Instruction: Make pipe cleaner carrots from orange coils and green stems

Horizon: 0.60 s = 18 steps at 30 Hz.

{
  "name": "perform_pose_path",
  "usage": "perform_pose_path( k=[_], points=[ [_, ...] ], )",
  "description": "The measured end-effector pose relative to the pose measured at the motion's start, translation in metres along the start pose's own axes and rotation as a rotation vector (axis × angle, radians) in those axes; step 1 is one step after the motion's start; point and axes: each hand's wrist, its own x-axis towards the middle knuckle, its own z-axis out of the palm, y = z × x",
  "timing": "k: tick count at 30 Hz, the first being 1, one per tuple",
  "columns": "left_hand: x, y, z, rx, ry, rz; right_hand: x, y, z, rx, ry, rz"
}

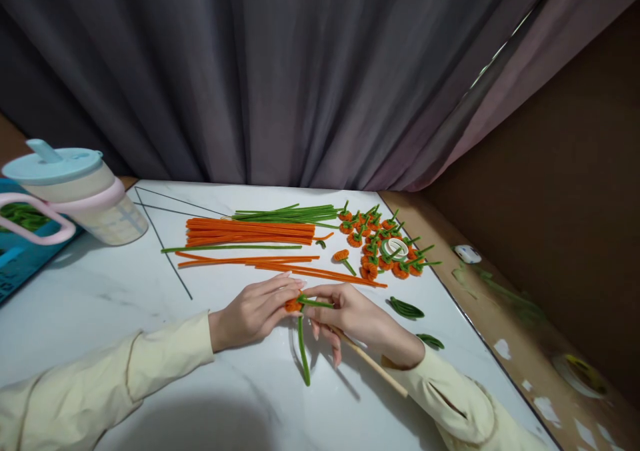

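My left hand (257, 309) is closed around a small orange pipe-cleaner pumpkin (293, 304). A green pipe cleaner (303, 351) is joined at its top, one end hanging down and another pointing right. My right hand (350, 314) pinches at the green piece beside the pumpkin. It also keeps a thin wooden stick (375, 364) between its fingers, slanting down to the right. Beyond my hands lie a few loose orange pipe cleaners (280, 262) and a thick orange bundle (250, 231). Green pipe cleaners (287, 214) are stacked behind that bundle.
Several finished pumpkins (369, 268) cluster at the back right, with a white tape roll (395, 248) on them. Green leaf shapes (405, 308) lie near my right wrist. A lidded cup (95, 198) stands at the left. Another tape roll (580, 374) sits at the right.
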Motion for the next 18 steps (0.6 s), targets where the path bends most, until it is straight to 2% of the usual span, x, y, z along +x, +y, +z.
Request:
perform_pose_path(
  k=[6,13,18],
  points=[
    [-0.0022,0.0002,0.002,-0.024,0.04,-0.078,-0.0031,-0.0054,-0.0011,-0.022,-0.037,-0.003],
    [0.0002,0.0015,-0.0008,-0.018,0.018,-0.028,-0.0016,-0.0029,-0.0011,0.016,-0.029,0.023],
    [0.0004,0.0016,-0.0003,-0.046,0.007,-0.005,-0.0042,-0.0005,0.0029,-0.146,0.007,-0.03]
  ],
)
